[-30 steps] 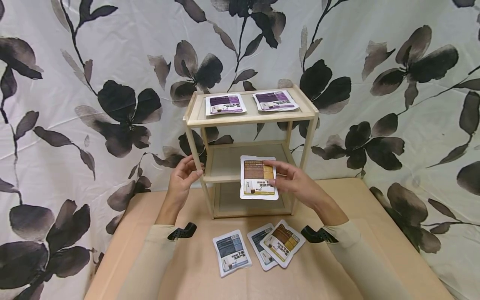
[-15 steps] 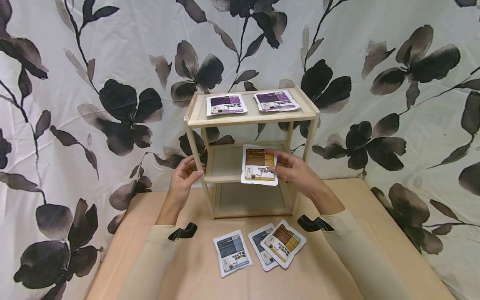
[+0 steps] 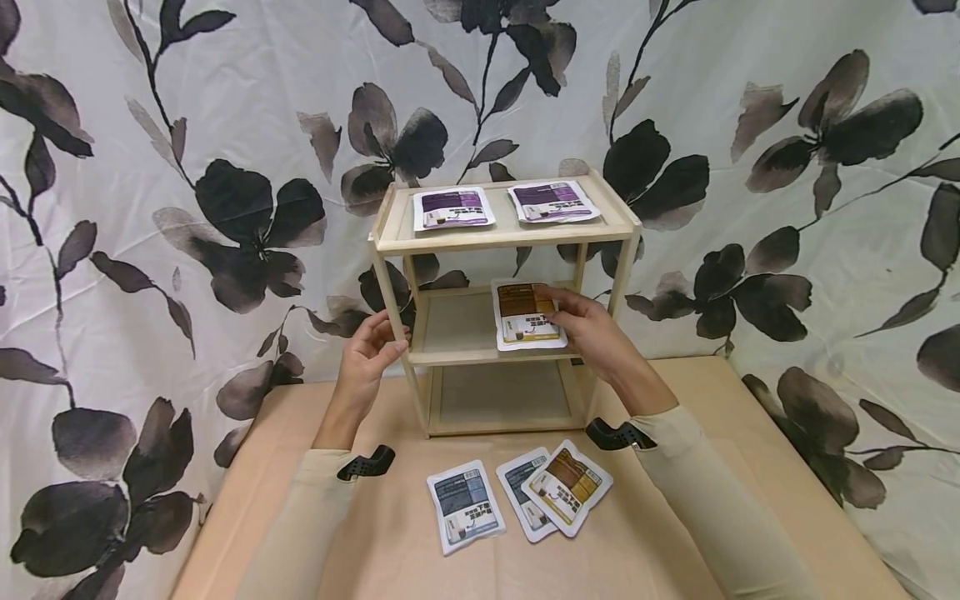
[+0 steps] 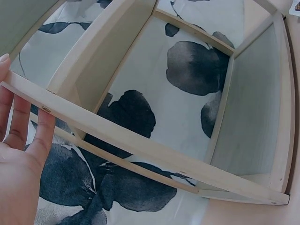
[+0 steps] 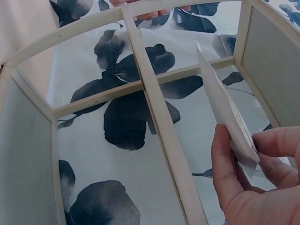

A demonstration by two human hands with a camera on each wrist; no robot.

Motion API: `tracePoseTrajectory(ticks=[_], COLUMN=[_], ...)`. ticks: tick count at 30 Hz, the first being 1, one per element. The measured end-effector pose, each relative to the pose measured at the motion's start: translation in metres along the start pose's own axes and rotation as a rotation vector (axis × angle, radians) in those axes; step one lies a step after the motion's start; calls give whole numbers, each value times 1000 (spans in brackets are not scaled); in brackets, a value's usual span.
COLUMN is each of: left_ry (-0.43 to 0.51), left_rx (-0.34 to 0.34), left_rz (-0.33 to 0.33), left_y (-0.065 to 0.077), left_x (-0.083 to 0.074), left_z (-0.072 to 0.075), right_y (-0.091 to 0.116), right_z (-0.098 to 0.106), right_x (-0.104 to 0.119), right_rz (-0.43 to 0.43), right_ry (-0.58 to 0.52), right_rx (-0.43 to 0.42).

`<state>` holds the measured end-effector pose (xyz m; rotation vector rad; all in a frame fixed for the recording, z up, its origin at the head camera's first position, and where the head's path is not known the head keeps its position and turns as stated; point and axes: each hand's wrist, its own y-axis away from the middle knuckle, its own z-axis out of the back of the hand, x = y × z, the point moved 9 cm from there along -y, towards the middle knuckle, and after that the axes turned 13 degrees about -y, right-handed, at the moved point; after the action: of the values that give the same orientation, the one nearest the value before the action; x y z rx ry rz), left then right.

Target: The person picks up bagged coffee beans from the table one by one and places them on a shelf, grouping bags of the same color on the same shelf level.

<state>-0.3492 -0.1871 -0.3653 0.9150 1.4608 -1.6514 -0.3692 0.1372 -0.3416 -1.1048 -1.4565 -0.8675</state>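
Observation:
A yellow-and-brown printed pouch (image 3: 531,317) is pinched by its right edge between the thumb and fingers of my right hand (image 3: 592,332). It hangs at the front of the wooden shelf rack (image 3: 506,243), overlapping the middle shelf in the head view. The right wrist view shows the pouch (image 5: 227,110) nearly edge-on, the fingers (image 5: 224,159) along one face. My left hand (image 3: 362,367) holds the rack's front left post, with thumb and fingers on either side of it, also seen in the left wrist view at the post (image 4: 117,136).
Two purple pouches (image 3: 453,208) lie side by side on the top shelf. In front of the rack, on the tan table (image 3: 375,533), are a blue-grey pouch (image 3: 465,507), another blue-grey pouch (image 3: 517,492) and a yellow-brown pouch (image 3: 570,487) overlapping it. Floral cloth (image 3: 825,292) hangs behind.
My right hand has moved the pouch up and forward to the middle shelf's height, slightly rightward. The left hand stays at the post.

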Motion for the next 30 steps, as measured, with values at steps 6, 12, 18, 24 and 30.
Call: tracePoseTrajectory(ticks=[6, 12, 18, 24, 30], left_ry=[-13, -8, 3, -3, -13], left_rx=[-4, 2, -4, -15, -15], left_rz=[19, 9, 0, 10, 12], left_y=[-1, -2, -2, -1, -1], left_x=[1, 2, 2, 1, 2], left_z=[-1, -1, -1, -1, 0], right_y=[-4, -8, -9, -8, -5], right_z=[0, 6, 10, 12, 12], right_x=[0, 1, -1, -2, -2], right_rz=[-4, 36, 36, 22, 14], right_ry=[9, 94, 113, 149, 177], right_rx=[-38, -94, -135, -152, -164])
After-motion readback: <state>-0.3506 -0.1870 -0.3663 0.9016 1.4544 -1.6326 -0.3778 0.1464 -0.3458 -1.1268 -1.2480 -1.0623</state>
